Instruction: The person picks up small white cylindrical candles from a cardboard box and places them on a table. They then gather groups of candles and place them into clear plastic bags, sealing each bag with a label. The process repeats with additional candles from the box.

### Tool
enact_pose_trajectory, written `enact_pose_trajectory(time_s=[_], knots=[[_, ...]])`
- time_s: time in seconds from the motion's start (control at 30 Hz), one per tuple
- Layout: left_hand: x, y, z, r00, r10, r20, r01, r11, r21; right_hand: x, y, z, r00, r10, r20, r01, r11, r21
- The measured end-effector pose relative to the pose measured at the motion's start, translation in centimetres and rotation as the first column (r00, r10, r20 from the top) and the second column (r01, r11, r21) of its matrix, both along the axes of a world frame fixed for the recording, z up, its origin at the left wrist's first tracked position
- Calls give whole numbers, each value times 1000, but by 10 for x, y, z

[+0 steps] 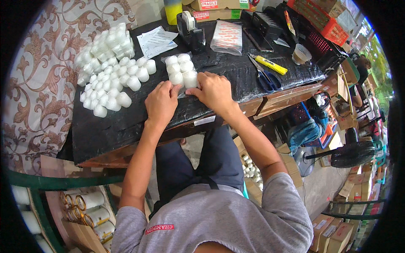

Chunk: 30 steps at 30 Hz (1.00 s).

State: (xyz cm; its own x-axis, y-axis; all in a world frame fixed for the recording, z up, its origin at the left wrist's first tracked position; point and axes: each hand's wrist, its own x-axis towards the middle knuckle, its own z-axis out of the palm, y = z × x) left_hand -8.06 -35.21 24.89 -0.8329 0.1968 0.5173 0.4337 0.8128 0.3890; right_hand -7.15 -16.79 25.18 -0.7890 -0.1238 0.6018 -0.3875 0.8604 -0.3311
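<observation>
A clear plastic bag (184,67) of short white candles lies flat on the black-covered table, its near edge toward me. My left hand (162,100) pinches the near left corner of the bag between thumb and fingers. At the near right corner my right hand (214,90) grips the plastic, its thumb stretched inward along the edge. Left of my hands, many loose white candles (114,82) stand and lie close together. Behind them sits a stack of filled candle bags (110,42).
Papers (157,42), a black tape dispenser (190,30) and a pack of printed plastic bags (227,37) lie farther back. To the right are scissors (265,76), a yellow cutter (271,65), a phone (258,40) and a round tub (301,54). A fan (352,154) stands on the floor.
</observation>
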Motion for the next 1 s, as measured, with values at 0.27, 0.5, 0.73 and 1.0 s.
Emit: enact_pose_trajectory(time_s=[0.27,0.5,0.73,1.0], knots=[[0,-8,14,999,0,49,4,997,-83,6,-1,15,965,-32,260,51,996,-67],[15,7,8,987,63,147,-75,994,76,6,-1,17,962,206,181,-124,915,-383],[16,13,-1,995,57,78,-62,997,53,3,-17,9,994,98,52,-85,975,-208],[19,6,0,977,32,212,-83,968,237,8,-10,19,992,118,36,-110,979,-175]])
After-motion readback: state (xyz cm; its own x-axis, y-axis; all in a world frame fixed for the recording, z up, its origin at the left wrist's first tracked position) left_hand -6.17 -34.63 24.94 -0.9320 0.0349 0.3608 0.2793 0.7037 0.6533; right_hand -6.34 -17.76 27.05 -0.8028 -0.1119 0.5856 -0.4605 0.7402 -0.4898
